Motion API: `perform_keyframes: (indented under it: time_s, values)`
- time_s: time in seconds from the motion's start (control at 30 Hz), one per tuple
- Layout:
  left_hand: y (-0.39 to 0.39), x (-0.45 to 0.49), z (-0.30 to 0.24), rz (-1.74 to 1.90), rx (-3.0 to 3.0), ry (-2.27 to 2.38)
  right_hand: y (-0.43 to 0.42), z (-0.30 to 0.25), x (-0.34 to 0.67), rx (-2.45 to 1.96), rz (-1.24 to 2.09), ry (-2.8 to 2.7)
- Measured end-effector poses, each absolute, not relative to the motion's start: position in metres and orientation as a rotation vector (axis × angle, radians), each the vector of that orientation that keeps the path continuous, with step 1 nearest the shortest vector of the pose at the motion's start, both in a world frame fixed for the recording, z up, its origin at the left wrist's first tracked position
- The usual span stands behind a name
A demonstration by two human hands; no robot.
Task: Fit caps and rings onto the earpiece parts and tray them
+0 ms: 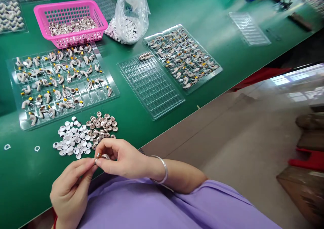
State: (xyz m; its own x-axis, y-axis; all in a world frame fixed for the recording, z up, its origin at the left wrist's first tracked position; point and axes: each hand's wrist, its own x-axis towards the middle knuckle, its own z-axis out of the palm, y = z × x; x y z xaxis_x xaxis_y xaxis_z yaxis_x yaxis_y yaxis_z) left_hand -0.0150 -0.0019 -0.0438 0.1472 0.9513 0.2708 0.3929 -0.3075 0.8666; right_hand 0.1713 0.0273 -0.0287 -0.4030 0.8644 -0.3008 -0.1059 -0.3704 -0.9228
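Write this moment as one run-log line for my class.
left hand: pinching small part; right hand: pinching same part; near: white discs, beige cups; beyond: partly filled tray, pink basket

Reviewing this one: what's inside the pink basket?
The pink perforated basket holds many small beige cup-shaped parts. Its near wall and the upper parts cover those lower down, so how deep they lie cannot be seen.
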Motion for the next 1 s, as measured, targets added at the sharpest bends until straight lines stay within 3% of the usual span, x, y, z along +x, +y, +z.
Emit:
perform_keyframes:
  time_s: [0.27,0.43,0.7,1.0]
  values:
    - [-0.001,-0.017,-0.037,1.095,1.984,1.257,0.028,-0.032,0.168,-0.985,1.949,-0.953]
    - [0.000,-0.013,-0.039,1.121,1.811,1.300,0.027,-0.035,0.166,-0.966,1.927,-0.922]
    - [-0.004,-0.008,-0.042,1.093,1.330,1.421,0.025,-0.036,0.168,-1.026,1.722,-1.225]
    - [-0.001,-0.002,-0.043,1.139,1.265,1.385,0.022,-0.038,0.163,-1.021,1.503,-1.358]
